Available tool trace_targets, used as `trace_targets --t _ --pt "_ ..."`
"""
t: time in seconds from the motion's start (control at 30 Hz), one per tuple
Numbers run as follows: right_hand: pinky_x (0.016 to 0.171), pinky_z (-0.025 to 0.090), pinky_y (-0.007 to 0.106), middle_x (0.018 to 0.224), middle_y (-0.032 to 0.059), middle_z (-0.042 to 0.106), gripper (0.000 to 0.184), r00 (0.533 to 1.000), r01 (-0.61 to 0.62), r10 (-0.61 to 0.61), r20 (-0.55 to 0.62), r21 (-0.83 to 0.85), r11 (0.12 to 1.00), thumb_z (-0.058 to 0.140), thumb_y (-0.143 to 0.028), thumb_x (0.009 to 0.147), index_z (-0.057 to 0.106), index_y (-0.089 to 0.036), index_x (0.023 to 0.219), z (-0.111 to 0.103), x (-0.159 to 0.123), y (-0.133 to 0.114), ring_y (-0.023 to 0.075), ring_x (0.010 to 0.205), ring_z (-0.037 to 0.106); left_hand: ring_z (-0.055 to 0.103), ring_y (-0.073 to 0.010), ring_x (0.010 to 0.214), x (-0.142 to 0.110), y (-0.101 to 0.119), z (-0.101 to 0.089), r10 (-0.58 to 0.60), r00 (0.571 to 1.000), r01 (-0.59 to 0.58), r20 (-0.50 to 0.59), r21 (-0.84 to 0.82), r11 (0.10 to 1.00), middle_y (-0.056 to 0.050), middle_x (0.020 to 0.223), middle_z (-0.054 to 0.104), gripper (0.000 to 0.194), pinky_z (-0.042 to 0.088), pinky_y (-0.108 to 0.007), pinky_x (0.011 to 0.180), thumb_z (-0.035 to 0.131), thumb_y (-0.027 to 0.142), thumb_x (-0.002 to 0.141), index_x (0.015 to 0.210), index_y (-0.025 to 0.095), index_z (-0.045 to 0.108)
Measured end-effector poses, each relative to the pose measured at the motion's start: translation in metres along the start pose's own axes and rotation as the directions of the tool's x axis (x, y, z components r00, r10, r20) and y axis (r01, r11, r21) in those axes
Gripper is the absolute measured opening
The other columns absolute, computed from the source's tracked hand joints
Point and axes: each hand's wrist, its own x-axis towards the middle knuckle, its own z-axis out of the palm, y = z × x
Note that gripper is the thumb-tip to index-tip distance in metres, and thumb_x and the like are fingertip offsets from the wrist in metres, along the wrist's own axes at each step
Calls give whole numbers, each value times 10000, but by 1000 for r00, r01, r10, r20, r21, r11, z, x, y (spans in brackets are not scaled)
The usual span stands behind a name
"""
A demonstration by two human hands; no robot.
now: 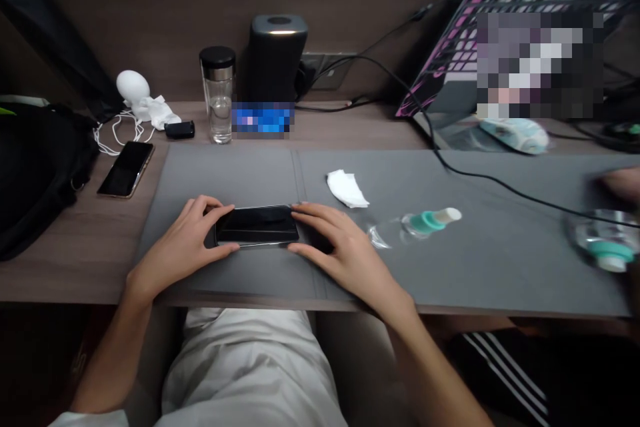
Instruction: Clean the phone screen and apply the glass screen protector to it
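Observation:
A black smartphone (258, 225) lies sideways, screen up, over the grey desk mat (240, 167). My left hand (185, 240) grips its left end, thumb on the near edge and fingers on the far edge. At the opposite end my right hand (345, 247) holds it the same way. To the right of my right hand lies a clear spray bottle (425, 221) with a teal collar and white cap. A folded white tissue (347, 188) rests just beyond that hand.
A glass water bottle (219, 97) and a dark speaker-like box (277, 57) stand behind the mat. Another phone (126, 170) and a black bag (40, 173) are at left. A cable (480, 175) crosses the mat towards a second teal-collared bottle (610, 250), near another person's hand (623, 183).

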Motion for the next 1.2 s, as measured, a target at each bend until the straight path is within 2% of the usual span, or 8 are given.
trace_targets --t 0.27,0.57,0.77,0.87,1.03,1.2 --pt "1146 544 538 1452 83 713 392 995 -83 91 -38 181 980 698 -423 1028 708 -291 1397 11 -1 -3 304 1333 664 549 -295 1365 2 -2 -1 69 997 -68 -15 86 994 -105 1434 559 588 483 -504 1195 700 527 1007 1507 249 564" --pt "1217 472 571 1528 17 669 414 982 -190 187 41 328 925 746 -418 987 719 -384 1399 8 -1 2 310 1418 609 558 -297 1359 2 -6 -1 135 991 -132 -15 119 984 -115 1431 574 608 509 -496 1166 685 528 1021 1537 235 549" --pt "1312 360 554 1597 -7 606 461 944 -330 271 191 477 814 800 -400 933 729 -388 1389 -2 1 -2 298 1515 525 562 -294 1349 3 -7 0 151 988 -146 -22 136 980 -114 1422 579 617 509 -480 1163 690 529 1018 1542 234 549" --pt "1329 332 541 1600 -7 603 472 928 -372 299 222 539 756 826 -392 905 744 -380 1369 -5 2 -2 293 1538 499 566 -296 1340 3 -5 -1 158 987 -154 -23 125 980 -113 1408 585 605 514 -477 1154 694 517 1018 1535 233 560" --pt "1337 305 562 1611 16 592 458 922 -386 310 231 591 708 830 -409 905 756 -361 1354 -6 2 -3 306 1546 489 570 -296 1326 3 -3 -2 157 987 -152 -29 128 980 -110 1405 594 583 510 -486 1153 693 502 1023 1532 246 567" --pt "1335 301 588 1652 1 545 456 930 -366 302 208 587 722 809 -403 928 733 -390 1378 -6 2 -5 307 1572 452 567 -299 1330 3 -3 -2 149 988 -145 -29 127 981 -109 1403 588 588 508 -501 1155 694 503 1022 1534 249 557"
